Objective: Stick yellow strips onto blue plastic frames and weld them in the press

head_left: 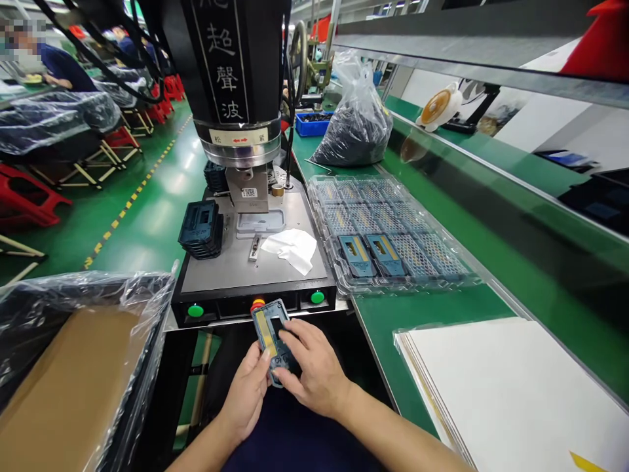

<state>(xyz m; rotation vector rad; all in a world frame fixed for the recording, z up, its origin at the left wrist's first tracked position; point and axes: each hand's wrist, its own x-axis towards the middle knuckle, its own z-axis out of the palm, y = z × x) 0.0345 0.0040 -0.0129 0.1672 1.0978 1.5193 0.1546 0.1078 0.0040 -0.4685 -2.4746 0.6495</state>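
Note:
A dark blue-grey plastic housing with a rectangular window and a yellow strip is held tilted in front of the machine's base. My left hand grips its left edge, the thumb resting near the yellow strip. On the right side, my right hand has its fingers and thumb against the housing's face and lower edge. Two similar housings lie in the clear blister tray to the right. A stack of dark plastic frames stands on the left of the machine's plate.
The ultrasonic press hangs over a pale fixture. A white cloth lies beside it. Green buttons and a red button line the base. White sheets are at right; a plastic-lined box is at left.

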